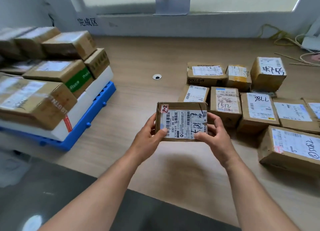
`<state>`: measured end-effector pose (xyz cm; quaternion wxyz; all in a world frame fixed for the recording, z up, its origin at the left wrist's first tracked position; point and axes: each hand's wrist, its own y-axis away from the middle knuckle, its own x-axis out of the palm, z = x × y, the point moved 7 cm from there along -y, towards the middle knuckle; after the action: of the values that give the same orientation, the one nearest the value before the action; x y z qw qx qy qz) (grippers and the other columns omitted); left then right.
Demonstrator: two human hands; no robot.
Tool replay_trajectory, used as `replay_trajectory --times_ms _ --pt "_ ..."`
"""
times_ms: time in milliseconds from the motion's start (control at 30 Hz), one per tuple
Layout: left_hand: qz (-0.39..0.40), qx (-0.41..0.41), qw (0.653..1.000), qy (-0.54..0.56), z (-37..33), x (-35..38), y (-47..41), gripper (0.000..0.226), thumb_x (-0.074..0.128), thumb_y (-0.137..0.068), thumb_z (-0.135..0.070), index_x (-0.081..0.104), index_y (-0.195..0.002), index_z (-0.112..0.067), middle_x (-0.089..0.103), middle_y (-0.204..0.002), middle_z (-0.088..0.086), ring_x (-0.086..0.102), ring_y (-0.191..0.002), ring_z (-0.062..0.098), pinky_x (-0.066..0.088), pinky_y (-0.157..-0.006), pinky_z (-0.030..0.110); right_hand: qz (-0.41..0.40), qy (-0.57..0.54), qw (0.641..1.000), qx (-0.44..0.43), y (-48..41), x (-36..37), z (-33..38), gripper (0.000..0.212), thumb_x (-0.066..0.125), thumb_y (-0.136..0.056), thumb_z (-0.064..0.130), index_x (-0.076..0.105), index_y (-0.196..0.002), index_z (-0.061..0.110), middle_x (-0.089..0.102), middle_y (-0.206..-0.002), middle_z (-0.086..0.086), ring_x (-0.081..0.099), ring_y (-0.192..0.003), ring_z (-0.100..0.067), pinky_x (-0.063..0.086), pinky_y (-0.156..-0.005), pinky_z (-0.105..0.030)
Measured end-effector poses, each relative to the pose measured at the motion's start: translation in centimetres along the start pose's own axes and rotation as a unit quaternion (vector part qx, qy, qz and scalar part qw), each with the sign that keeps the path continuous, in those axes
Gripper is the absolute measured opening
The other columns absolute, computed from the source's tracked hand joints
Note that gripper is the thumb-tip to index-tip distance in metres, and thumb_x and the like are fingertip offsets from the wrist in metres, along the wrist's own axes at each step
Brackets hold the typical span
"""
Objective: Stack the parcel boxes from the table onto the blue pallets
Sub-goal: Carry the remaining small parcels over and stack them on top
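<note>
**STATUS: ONE BOX IN HAND, STACK PART-BUILT**

I hold one flat box (181, 121) above the middle of the table (138, 57), label up, clear of the surface. My left hand (149, 134) grips its left edge and my right hand (214, 132) grips its right edge. On each hand the thumb presses on the label and the fingers curl under or round the side, so both hands pinch the box.

Done: the blue pallet (97, 113) at the left carries a white slab (81, 113) with a stack (43, 85) of boxes on it, at least two layers high.

Left: the box in hand is not yet placed. A cluster (225, 106) of roughly nine boxes sits on the table at the right, packed close together, some touching.

Surroundings: a cable hole (157, 77) lies in the table between pallet and cluster. Yellow cords (277, 37) trail at the far right corner.

Obstructions: I judge the path from hand to pallet open. The stack's near corner stands high, so the box must go up and over it.
</note>
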<state>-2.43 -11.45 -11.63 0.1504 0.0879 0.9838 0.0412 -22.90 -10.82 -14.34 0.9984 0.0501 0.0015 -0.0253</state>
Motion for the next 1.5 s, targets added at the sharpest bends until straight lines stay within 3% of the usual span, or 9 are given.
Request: replay_trajectory --times_ms 233,367,500,633,767,867,1133,1333,1500 --pt "-0.033 0.025 0.993 -0.108 -2.2 -8.8 1.0 0.052 0.043 -0.097 -0.041 0.025 -0.146 -0.038 0.058 -0.12 -0.013 0.056 -0.108 0.003 0.041 -0.091 0.023 0.012 -0.014 0.999 -0.042 -0.4 5.0 5.5 0.059 0.073 -0.061 0.019 0.05 -0.11 0.042 0.067 -0.112 -0.009 0.065 -0.103 -0.025 0.056 -0.07 -0.022" --pt "-0.123 0.058 0.969 -0.206 -3.5 -15.6 2.6 0.06 0.047 -0.094 -0.046 0.026 -0.148 -0.031 0.049 -0.137 -0.001 0.049 -0.117 0.009 0.043 -0.101 0.034 0.023 -0.009 0.998 -0.064 -0.3 9.1 8.7 0.062 0.074 -0.064 0.013 0.05 -0.114 0.039 0.07 -0.104 -0.011 0.069 -0.096 -0.027 0.057 -0.084 -0.033" --pt "-0.181 0.087 0.932 -0.302 -4.0 -22.2 4.2 0.066 0.055 -0.09 -0.045 0.026 -0.147 -0.03 0.047 -0.14 -0.001 0.05 -0.121 0.014 0.047 -0.098 0.043 0.044 -0.002 0.996 -0.082 -0.4 14.6 11.2 0.056 0.066 -0.081 -0.007 0.048 -0.115 0.033 0.071 -0.094 -0.007 0.071 -0.081 -0.016 0.056 -0.067 -0.021" --pt "-0.211 0.097 0.898 -0.374 -3.7 -28.5 5.9 0.071 0.06 -0.086 -0.047 0.027 -0.146 -0.026 0.046 -0.139 0.001 0.047 -0.123 0.017 0.048 -0.095 0.04 0.064 0.027 0.993 -0.097 0.1 20.9 13.6 0.061 0.075 -0.069 0.012 0.046 -0.117 0.036 0.074 -0.083 0.002 0.071 -0.074 -0.012 0.054 -0.067 -0.025" --pt "-0.24 0.101 0.875 -0.407 -2.9 -34.7 7.6 0.073 0.06 -0.084 -0.05 0.03 -0.144 -0.022 0.045 -0.138 0.003 0.043 -0.125 0.019 0.041 -0.098 0.037 0.078 0.038 0.99 -0.112 0.9 27.2 16.0 0.054 0.069 -0.062 0.023 0.049 -0.109 0.04 0.075 -0.088 -0.002 0.07 -0.082 -0.02 0.053 -0.085 -0.045" --pt "-0.258 0.108 0.861 -0.424 -2.3 -38.9 9.2 0.074 0.059 -0.084 -0.054 0.031 -0.144 -0.021 0.042 -0.142 0.004 0.038 -0.131 0.02 0.035 -0.105 0.038 0.09 0.04 0.987 -0.124 1.5 31.9 17.6 0.053 0.068 -0.062 0.024 0.05 -0.109 0.039 0.075 -0.09 -0.003 0.069 -0.083 -0.021 0.052 -0.086 -0.048" --pt "-0.283 0.108 0.836 -0.458 -0.4 -48.3 12.0 0.074 0.056 -0.084 -0.058 0.031 -0.144 -0.021 0.039 -0.145 0.003 0.033 -0.136 0.02 0.028 -0.109 0.038 0.11 0.022 0.984 -0.135 2.0 42.6 19.0 0.061 0.067 -0.063 0.024 0.047 -0.12 0.031 0.075 -0.084 0.005 0.071 -0.071 -0.012 0.053 -0.058 -0.024" --pt "-0.297 0.091 0.831 -0.461 1.7 -53.3 11.7 0.078 0.057 -0.082 -0.059 0.029 -0.145 -0.022 0.037 -0.147 0.002 0.03 -0.138 0.019 0.026 -0.111 0.039 0.115 0.025 0.986 -0.119 0.2 47.8 18.4 0.069 0.069 -0.061 0.025 0.048 -0.126 0.028 0.072 -0.102 0.0 0.072 -0.079 -0.012 0.055 -0.062 -0.029" --pt "-0.298 0.079 0.827 -0.47 2.9 -56.5 9.6 0.078 0.058 -0.083 -0.057 0.028 -0.145 -0.021 0.037 -0.147 0.002 0.031 -0.137 0.02 0.027 -0.11 0.039 0.127 0.009 0.985 -0.118 -3.2 51.3 18.5 0.066 0.068 -0.062 0.022 0.049 -0.125 0.025 0.072 -0.098 0.0 0.072 -0.075 -0.012 0.054 -0.056 -0.025"
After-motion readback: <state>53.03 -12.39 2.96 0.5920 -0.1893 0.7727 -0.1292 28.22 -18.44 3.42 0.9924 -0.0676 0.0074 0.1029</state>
